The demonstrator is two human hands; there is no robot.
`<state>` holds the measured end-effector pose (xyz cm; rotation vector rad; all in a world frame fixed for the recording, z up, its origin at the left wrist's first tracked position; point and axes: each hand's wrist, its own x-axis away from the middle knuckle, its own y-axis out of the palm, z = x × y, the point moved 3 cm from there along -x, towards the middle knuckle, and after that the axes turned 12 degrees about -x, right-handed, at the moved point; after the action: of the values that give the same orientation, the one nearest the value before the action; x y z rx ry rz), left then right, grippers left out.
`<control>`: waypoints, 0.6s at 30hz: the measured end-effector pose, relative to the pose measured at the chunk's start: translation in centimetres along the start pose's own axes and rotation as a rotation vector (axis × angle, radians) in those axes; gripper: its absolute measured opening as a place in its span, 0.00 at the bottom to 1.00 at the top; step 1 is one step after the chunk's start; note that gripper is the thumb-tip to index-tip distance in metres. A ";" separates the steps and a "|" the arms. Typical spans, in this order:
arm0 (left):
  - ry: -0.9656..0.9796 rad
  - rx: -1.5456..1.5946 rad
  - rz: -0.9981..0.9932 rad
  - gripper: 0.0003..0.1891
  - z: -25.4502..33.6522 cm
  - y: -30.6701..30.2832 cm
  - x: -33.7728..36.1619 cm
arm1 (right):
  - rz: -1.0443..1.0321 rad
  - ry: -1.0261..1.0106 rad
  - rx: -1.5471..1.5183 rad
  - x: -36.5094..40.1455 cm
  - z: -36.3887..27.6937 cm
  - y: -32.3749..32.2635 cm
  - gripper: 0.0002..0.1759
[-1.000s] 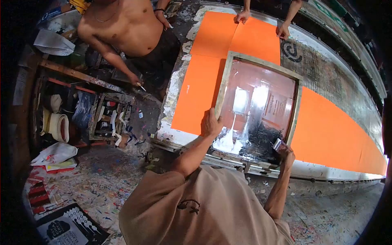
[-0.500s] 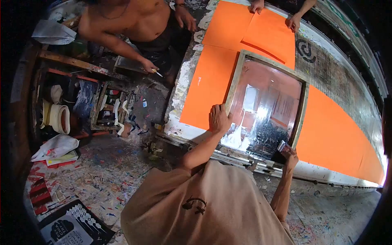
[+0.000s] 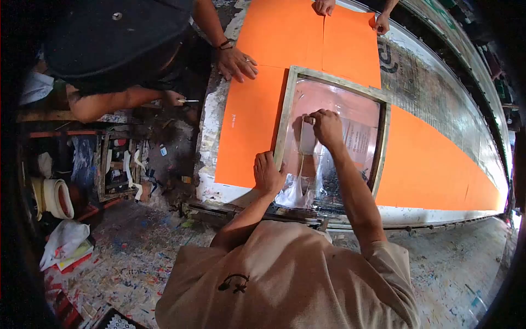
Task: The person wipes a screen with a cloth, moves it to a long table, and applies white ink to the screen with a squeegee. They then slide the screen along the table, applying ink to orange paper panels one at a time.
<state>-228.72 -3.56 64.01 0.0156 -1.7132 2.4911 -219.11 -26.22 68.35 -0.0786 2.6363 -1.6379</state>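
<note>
A wooden-framed printing screen (image 3: 291,98) lies over orange sheets (image 3: 249,129) on the table. Its translucent mesh carries pale reflections and a dark smear near the bottom. My left hand (image 3: 268,174) grips the frame's left rail near its lower corner, fingers bent over the wood. Over the upper middle of the mesh is my right hand (image 3: 327,129), fingers closed around a small squeegee that is almost wholly hidden beneath them.
A co-worker's spread hand (image 3: 236,63) rests on the orange sheet at left. Another person's hands (image 3: 325,6) hold sheets at the far edge. Further orange sheets (image 3: 433,164) extend right. Left of the table stand a cluttered shelf (image 3: 101,164) and a white plastic bag (image 3: 66,241).
My right hand has moved from the screen's lower right corner up to its upper middle. My left hand stays on the frame. The left co-worker has leaned in and put a hand on the sheet.
</note>
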 end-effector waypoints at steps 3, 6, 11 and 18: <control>-0.012 0.020 -0.010 0.30 -0.2 0.2 -0.1 | 0.050 0.072 -0.037 4.4 -1.5 2.5 0.12; -0.018 0.026 0.043 0.29 -0.3 0.3 -0.1 | 0.052 0.076 -0.098 10.1 -3.2 4.0 0.11; -0.040 0.095 0.000 0.28 -0.4 0.0 0.2 | -0.367 0.279 -0.047 8.2 -1.5 0.2 0.10; -0.141 0.361 -0.158 0.30 0.1 0.1 0.1 | 0.291 -0.061 0.064 5.5 -0.3 2.5 0.16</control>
<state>-228.83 -3.69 63.99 0.3509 -1.2241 2.6914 -224.64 -25.20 66.17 0.2412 2.4105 -1.5914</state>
